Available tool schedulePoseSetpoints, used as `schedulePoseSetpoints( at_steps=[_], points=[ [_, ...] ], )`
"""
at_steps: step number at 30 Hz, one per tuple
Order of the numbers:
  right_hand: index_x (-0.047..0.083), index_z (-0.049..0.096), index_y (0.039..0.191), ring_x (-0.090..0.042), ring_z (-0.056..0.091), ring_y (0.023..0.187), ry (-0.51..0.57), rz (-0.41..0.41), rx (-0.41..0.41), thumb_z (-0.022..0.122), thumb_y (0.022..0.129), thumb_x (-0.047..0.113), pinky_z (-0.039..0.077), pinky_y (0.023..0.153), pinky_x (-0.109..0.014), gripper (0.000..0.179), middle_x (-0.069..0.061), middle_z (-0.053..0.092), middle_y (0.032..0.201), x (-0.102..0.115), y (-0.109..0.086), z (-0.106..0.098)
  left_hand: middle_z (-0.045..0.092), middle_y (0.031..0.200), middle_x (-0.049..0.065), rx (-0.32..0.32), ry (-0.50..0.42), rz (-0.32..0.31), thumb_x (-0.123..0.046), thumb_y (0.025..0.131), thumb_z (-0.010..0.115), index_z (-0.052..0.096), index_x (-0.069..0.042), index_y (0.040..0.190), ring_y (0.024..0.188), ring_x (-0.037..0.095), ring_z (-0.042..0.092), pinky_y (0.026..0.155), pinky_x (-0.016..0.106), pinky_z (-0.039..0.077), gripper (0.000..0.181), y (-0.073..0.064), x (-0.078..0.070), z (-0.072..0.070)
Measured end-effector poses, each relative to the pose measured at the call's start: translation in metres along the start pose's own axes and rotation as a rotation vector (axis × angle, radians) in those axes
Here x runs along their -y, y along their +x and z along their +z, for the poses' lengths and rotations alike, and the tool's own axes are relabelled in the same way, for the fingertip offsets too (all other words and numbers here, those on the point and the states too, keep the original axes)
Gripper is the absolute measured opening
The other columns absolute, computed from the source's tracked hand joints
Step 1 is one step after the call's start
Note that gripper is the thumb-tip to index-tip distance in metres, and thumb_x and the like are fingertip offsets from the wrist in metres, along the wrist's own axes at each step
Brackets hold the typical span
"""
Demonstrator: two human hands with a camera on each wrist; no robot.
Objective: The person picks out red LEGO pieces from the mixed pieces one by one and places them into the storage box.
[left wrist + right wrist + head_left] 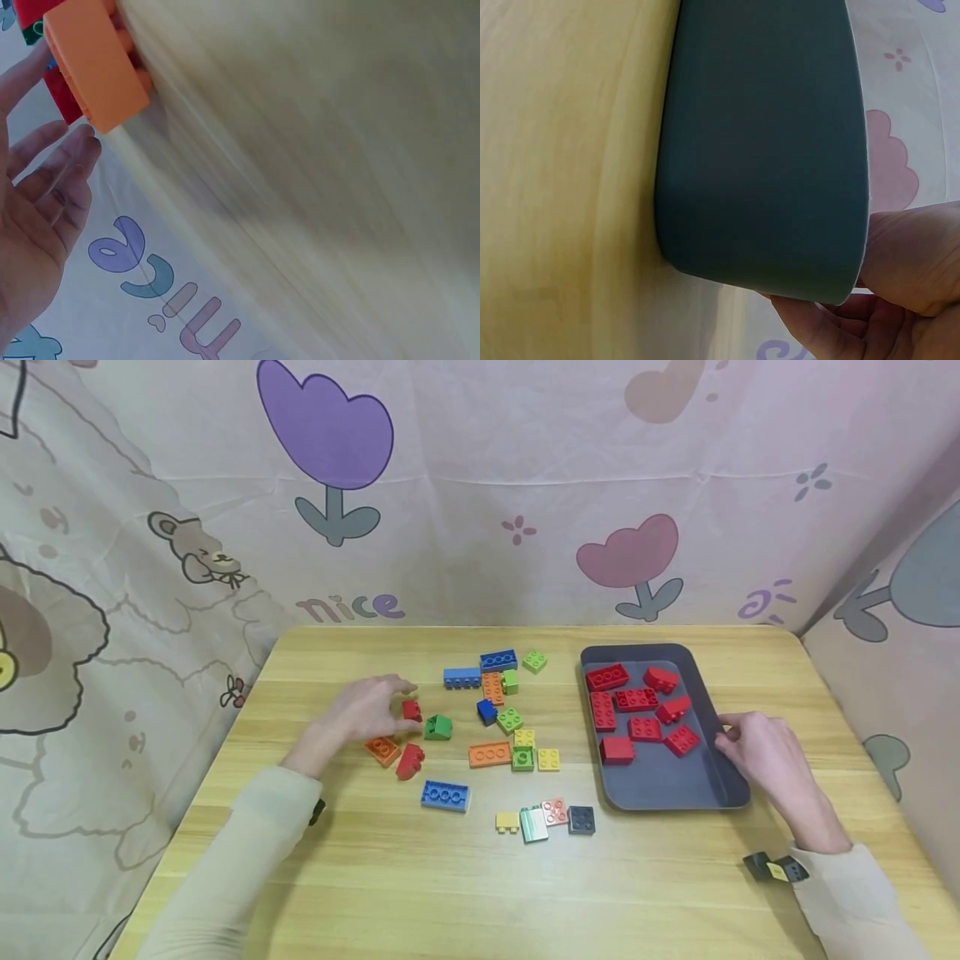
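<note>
My left hand [366, 708] reaches over the left group of bricks, thumb and fingers spread apart around a small red brick [412, 710]. In the left wrist view, the fingers are parted beside an orange brick [97, 64], with red bricks behind it. Near that hand lie a green brick [438, 727], another red brick [410, 762] and the orange brick [383, 751]. On the right, my right hand [768, 756] pinches the side rim of a dark grey tray [731, 789], thumb and fingers on either side of the wall. Several red bricks [637, 698] lie inside the tray.
Mid-table are scattered blue [446, 796], orange [490, 754], yellow [548, 760] and lime bricks [535, 661]. A dark brick [581, 820] and a whitish-green one [534, 824] lie nearer the front. A printed curtain [480, 527] hangs behind the wooden table [540, 902].
</note>
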State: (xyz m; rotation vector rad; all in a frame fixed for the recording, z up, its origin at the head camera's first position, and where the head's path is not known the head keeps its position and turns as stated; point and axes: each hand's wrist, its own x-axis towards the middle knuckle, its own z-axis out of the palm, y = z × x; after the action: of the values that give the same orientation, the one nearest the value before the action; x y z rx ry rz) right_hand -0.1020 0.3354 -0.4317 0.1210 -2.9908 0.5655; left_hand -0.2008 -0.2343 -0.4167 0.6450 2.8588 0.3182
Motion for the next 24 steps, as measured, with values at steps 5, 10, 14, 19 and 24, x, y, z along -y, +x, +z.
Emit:
schedulePoseSetpoints(
  at_steps=[5, 10, 14, 19, 24],
  points=[
    [-0.020, 0.069, 0.112, -0.025, 0.066, 0.059, 0.005, 0.001, 0.003, 0.067, 0.084, 0.001, 0.043, 0.052, -0.037, 0.035, -0.028, 0.076, 0.084, -0.0003, -0.0003, 0.0001, 0.071, 0.137, 0.016, -0.002, 0.000, 0.013, -0.051, 0.085, 0.085, 0.065, -0.006, 0.140, 0.125, 0.038, 0.068, 0.109, 0.057, 0.053, 0.074, 0.0002, -0.0010, 0.0025],
    [-0.020, 0.069, 0.112, -0.026, 0.067, 0.059, 0.003, 0.005, 0.004, 0.068, 0.084, 0.001, 0.044, 0.053, -0.037, 0.035, -0.028, 0.076, 0.085, -0.0004, -0.0005, -0.0002, 0.077, 0.118, 0.011, 0.010, 0.003, 0.023, -0.045, 0.087, 0.084, 0.067, -0.006, 0.138, 0.104, 0.028, 0.073, 0.105, 0.054, 0.055, 0.067, 0.0010, -0.0024, 0.0037],
    [-0.020, 0.069, 0.113, -0.031, 0.070, 0.062, 0.002, 0.007, 0.006, 0.069, 0.084, 0.001, 0.046, 0.054, -0.040, 0.035, -0.029, 0.076, 0.086, 0.0004, 0.0000, -0.0001, 0.078, 0.110, 0.008, 0.022, 0.019, 0.024, -0.041, 0.088, 0.084, 0.069, -0.007, 0.136, 0.081, 0.014, 0.064, 0.099, 0.051, 0.058, 0.060, 0.0016, -0.0035, 0.0041],
    [-0.019, 0.069, 0.113, -0.034, 0.071, 0.064, 0.001, 0.011, 0.008, 0.068, 0.084, 0.001, 0.047, 0.055, -0.041, 0.035, -0.028, 0.076, 0.085, 0.0005, 0.0005, -0.0002, 0.079, 0.115, 0.009, 0.024, 0.030, 0.020, -0.037, 0.090, 0.083, 0.071, -0.009, 0.131, 0.077, 0.012, 0.061, 0.093, 0.047, 0.059, 0.052, 0.0021, -0.0052, 0.0047],
    [-0.020, 0.069, 0.112, -0.033, 0.070, 0.063, -0.001, 0.007, 0.008, 0.068, 0.084, 0.001, 0.046, 0.055, -0.040, 0.035, -0.029, 0.076, 0.085, -0.0001, 0.0006, -0.0003, 0.079, 0.116, 0.008, 0.022, 0.037, 0.023, -0.036, 0.090, 0.083, 0.074, -0.011, 0.127, 0.083, 0.014, 0.064, 0.091, 0.044, 0.059, 0.046, 0.0031, -0.0066, 0.0052]
  ],
)
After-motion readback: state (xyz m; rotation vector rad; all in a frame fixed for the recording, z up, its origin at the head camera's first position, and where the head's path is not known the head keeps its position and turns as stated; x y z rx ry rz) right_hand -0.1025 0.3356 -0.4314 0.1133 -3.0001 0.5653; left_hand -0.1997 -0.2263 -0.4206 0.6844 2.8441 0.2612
